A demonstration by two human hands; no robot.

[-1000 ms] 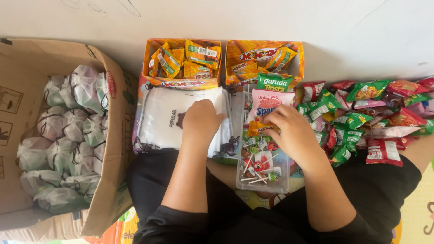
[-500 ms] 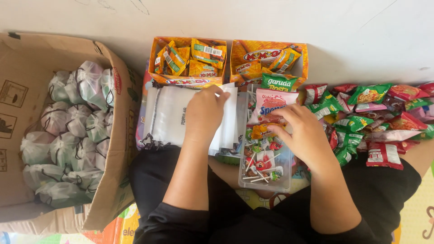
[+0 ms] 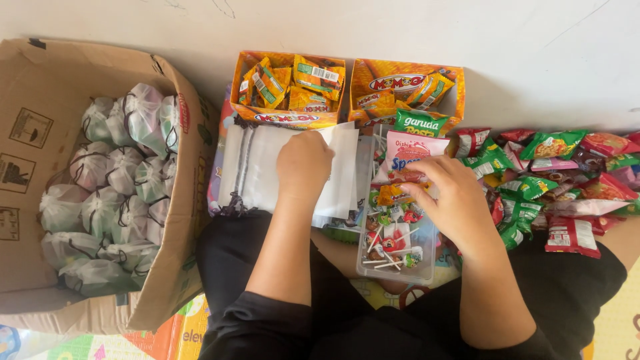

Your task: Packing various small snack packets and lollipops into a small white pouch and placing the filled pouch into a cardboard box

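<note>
The left hand (image 3: 303,163), curled loosely, is pressed on a stack of white drawstring pouches (image 3: 257,167) at centre frame. The right hand (image 3: 450,197) is cupped over snack packets (image 3: 400,177) in a clear tray (image 3: 397,267); whether anything is gripped cannot be told. A cardboard box (image 3: 27,127) of filled pouches is seen at left.

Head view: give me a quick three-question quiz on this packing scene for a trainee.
1. True or false: the left hand rests on the stack of white drawstring pouches.
2. The right hand is over which thing? A) cardboard box B) clear lolly tray C) orange carton
3. What fills the cardboard box?

Key:
1. True.
2. B: it is over the clear lolly tray, holding a small packet; the exact grip is hidden.
3. Tied white pouches, already filled.
</note>
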